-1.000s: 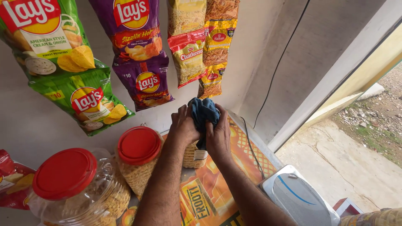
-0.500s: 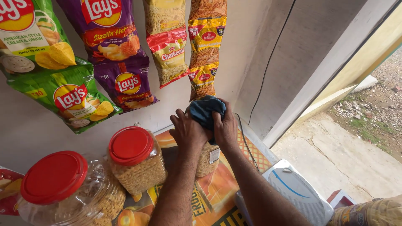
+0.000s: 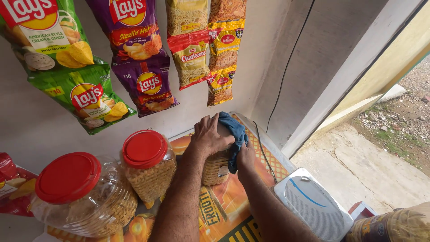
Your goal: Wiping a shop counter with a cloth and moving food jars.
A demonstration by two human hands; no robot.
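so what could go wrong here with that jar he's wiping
The left hand grips the top of the jar while the right hand rubs its side with the blue cloth; a hard sideways push might tip it. The red-lidded jar stands close beside the left forearm and could get knocked. The cable nearby might snag the cloth.

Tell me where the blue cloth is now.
In the head view, the blue cloth is at centre, under the right hand, against the clear plastic snack jar that the left hand grips.

White wall [image 3: 277, 58] — doorway [image 3: 380, 103], daylit concrete ground [image 3: 371, 166].
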